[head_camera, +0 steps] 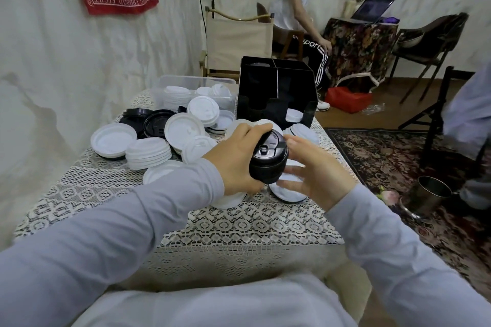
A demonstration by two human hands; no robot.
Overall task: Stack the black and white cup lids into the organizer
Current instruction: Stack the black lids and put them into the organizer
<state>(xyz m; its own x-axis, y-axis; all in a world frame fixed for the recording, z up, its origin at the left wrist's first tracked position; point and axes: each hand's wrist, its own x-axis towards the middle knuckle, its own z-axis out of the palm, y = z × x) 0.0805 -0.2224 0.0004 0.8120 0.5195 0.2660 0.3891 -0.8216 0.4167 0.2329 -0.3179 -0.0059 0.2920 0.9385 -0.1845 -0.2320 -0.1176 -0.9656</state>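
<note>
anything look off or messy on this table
Nothing looks damaged or spilled. White lids lie in a loose heap on the table, some upside down, mixed with black lids. One white lid leans tilted in the organizer's front pocket.

My long, pale lavender-grey fabric left sleeve [119, 220] and its matching right sleeve [385, 241] are plain, soft and lightly creased. Each ends in a simple cuff at the wrist. My left hand [233, 156] and right hand [316, 175] are bare. Over my lap I wear smooth whitish cloth [212, 305].
</note>
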